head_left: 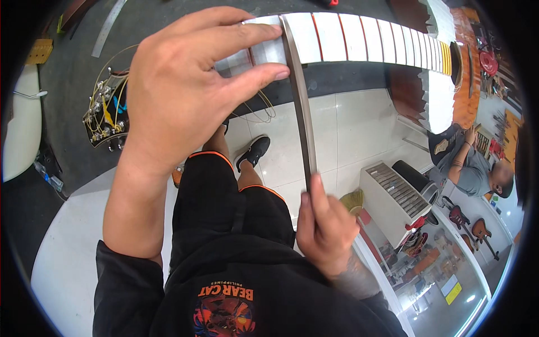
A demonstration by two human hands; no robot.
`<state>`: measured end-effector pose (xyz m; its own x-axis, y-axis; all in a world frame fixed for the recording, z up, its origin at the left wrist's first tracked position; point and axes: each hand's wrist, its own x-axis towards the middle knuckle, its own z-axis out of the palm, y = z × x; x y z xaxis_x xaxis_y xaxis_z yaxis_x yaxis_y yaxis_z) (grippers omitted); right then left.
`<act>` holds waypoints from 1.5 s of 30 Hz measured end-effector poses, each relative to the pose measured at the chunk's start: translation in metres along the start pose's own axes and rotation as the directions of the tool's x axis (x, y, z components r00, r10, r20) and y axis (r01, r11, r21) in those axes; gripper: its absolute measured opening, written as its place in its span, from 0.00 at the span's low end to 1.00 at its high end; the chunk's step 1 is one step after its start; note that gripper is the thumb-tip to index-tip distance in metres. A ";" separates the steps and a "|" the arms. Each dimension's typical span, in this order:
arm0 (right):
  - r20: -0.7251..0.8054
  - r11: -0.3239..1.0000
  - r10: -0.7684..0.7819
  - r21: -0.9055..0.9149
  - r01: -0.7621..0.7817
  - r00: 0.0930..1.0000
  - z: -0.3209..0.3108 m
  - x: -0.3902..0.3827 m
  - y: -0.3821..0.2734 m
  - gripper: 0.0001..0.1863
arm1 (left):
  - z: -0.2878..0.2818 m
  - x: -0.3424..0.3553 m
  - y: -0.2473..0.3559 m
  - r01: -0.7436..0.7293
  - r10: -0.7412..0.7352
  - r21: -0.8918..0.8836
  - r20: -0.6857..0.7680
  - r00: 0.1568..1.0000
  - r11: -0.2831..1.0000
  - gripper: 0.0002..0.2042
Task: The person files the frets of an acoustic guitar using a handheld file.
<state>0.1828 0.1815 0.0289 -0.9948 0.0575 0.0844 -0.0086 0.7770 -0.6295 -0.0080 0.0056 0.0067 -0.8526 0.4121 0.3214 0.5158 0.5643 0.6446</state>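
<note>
A guitar neck (353, 39) lies horizontally across the top, its fretboard covered in white tape between red-edged frets, with yellow strips at the far right. My left hand (191, 84) grips the neck's left part, index fingertip and thumb beside a long flat metal file (303, 123) that crosses the fretboard. My right hand (328, 230) is closed on the file's lower end. The neck's far left part is hidden behind my left hand. A black headstock with tuners (106, 129) and loose strings shows left of my wrist.
Dark worktop (62, 78) with a metal ruler (106, 28); white guitar body (19, 123) at far left; white table (67, 253) lower left. At right, a seated person (471, 174), a white drawer unit (393, 191), a broom (351, 202), a glass display case (438, 309) and hanging guitars (480, 227).
</note>
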 end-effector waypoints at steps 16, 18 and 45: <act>0.035 0.999 0.038 -0.007 -0.038 0.999 0.000 -0.007 0.003 0.24 | 0.000 0.000 0.004 0.064 -0.064 -0.038 0.000 0.998 0.997 0.18; 0.058 0.999 0.053 -0.017 -0.052 0.997 -0.002 -0.014 0.005 0.25 | 0.001 0.003 0.004 0.073 -0.073 -0.038 0.003 0.997 0.997 0.18; 0.030 0.997 -0.036 -0.070 0.038 0.999 0.022 0.076 -0.007 0.29 | -0.002 -0.002 -0.004 0.023 -0.023 -0.017 -0.005 1.000 1.000 0.19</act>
<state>0.1049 0.1667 0.0231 -0.9964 0.0106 0.0840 -0.0393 0.8206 -0.5701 -0.0086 0.0010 0.0051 -0.8645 0.3954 0.3104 0.4949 0.5616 0.6631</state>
